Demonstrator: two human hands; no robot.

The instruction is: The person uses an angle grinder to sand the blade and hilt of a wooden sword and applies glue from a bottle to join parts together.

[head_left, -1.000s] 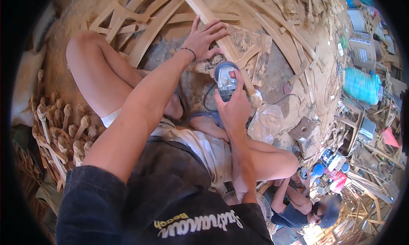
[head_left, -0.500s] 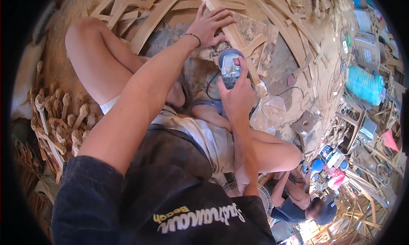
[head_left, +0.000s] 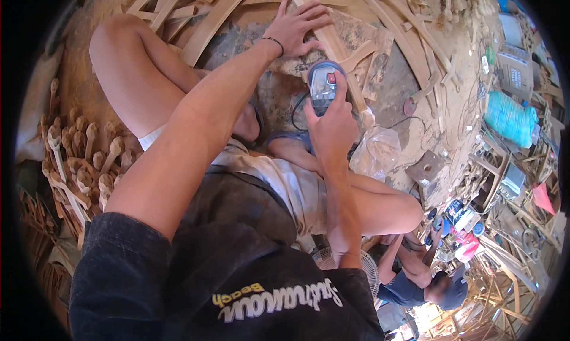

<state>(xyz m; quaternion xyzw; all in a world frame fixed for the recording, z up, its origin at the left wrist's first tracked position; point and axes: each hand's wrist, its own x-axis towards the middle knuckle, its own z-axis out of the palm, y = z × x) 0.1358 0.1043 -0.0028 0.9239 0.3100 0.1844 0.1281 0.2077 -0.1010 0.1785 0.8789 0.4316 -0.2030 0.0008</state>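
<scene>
A long pale wooden piece (head_left: pixel 332 41) with a curved side arm (head_left: pixel 359 56) lies in front of me at the top centre. My left hand (head_left: pixel 297 29) rests against it, fingers spread and stretched across the wood. My right hand (head_left: pixel 333 124) is wrapped round an electric sander (head_left: pixel 323 89) with a round pad, its index finger lying along the body near a red switch. The sander's pad is beside the wood's left edge; whether they touch I cannot tell. A worn board (head_left: pixel 380 41) lies beneath the wood.
Curved wooden parts (head_left: pixel 217 23) surround the board. Carved wooden pieces (head_left: pixel 89 157) are heaped at left. Right of my knee are a clear plastic bag (head_left: pixel 377 154), a cord and a square block (head_left: pixel 427 167). A fan (head_left: pixel 371 270) and another person (head_left: pixel 409 281) are at lower right.
The sander and my right hand have shifted slightly up the picture, with the view itself moving a little. My left hand stays spread on the wood. The other person's arm has moved.
</scene>
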